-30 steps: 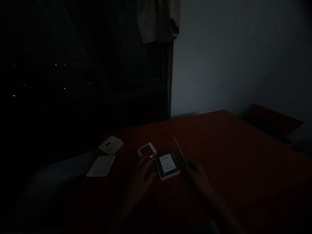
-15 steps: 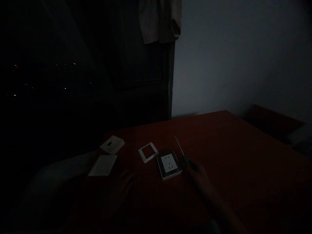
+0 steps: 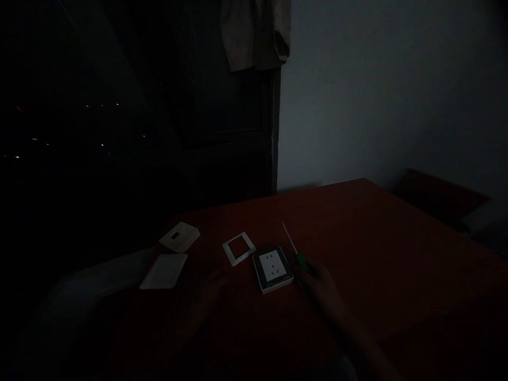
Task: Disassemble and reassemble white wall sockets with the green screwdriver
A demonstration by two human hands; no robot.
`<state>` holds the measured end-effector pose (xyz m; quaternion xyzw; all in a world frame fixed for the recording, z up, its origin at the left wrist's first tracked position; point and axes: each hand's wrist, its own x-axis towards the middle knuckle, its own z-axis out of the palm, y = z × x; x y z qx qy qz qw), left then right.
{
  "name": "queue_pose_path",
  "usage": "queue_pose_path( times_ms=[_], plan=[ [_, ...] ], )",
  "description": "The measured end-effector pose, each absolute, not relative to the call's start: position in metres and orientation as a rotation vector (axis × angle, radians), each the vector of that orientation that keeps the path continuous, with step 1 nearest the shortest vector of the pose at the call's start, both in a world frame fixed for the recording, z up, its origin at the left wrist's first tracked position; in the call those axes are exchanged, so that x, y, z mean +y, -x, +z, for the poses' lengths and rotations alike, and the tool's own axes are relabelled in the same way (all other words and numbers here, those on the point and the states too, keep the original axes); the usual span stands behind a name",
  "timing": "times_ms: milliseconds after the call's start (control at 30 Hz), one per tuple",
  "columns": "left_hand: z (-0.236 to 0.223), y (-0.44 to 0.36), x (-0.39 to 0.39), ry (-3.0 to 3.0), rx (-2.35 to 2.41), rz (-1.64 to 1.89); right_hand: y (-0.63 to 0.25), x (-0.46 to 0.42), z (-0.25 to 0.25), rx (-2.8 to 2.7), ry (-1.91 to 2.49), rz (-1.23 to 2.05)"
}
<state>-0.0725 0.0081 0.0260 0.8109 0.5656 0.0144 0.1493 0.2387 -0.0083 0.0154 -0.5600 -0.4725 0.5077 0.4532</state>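
In dim light, my right hand (image 3: 320,284) is closed round the green handle of a screwdriver (image 3: 291,241), its thin shaft pointing away from me. Just left of that hand lies a wall socket (image 3: 273,266), a white five-hole face set in a dark surround on a white box. A white square frame (image 3: 248,252) with an open centre rests beyond the socket's left corner. My left hand (image 3: 212,286) is low over the table, between the socket and a white flat plate (image 3: 164,271). Shadow and blur hide its fingers.
Behind the flat plate sits a white box-shaped piece (image 3: 180,236) with a small rectangular opening. All of this is on a reddish table (image 3: 337,211). A dark window (image 3: 138,116) and a pale wall (image 3: 357,95) stand behind; cloth (image 3: 254,37) hangs above.
My left hand has shifted a little to the right, toward the socket. The right hand keeps its hold on the screwdriver. The whole view has slid slightly.
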Motion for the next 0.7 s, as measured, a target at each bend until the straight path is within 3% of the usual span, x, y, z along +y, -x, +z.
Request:
queue_pose_path(
  times_ms=[433,700],
  plan=[
    [0.065,-0.003,0.015,-2.121,1.463,0.712,-0.239,-0.008,0.014,-1.153,1.417,1.25],
    [0.063,-0.056,0.041,-2.283,1.299,0.652,-0.238,-0.007,0.013,-1.188,1.367,1.231]
  ],
)
